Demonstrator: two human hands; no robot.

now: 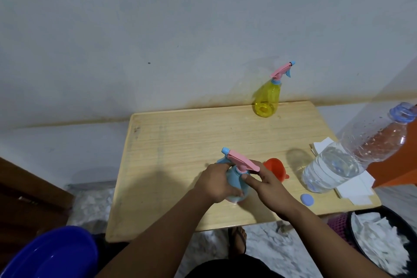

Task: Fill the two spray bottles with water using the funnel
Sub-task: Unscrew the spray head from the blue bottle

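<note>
Two bare hands meet at a small light blue plastic spray bottle point(237, 184) that stands near the front edge of the pale wooden table point(180, 142). No words or labels can be read on anything. The left hand point(216, 181) wraps its fingers round the round body of the bottle. The right hand point(267, 184) has its fingers curled on the blue collar, just under the pink sprayer top point(242, 160) with its blue tip. Just to the right of that hand lies a small orange plastic funnel point(275, 168), tipped on its side. Near it, by the front right corner, lies a round blue bottle cap point(306, 199). A big clear plastic water bottle point(352, 153) stands on white paper sheets point(356, 187), open at the top and about half full. Water drops cling inside its upper half. Far back at the table's rear edge, by the grey wall point(158, 29), stands a see-through yellow spray bottle point(267, 99) with a pink and blue sprayer. It looks dry inside.
</note>
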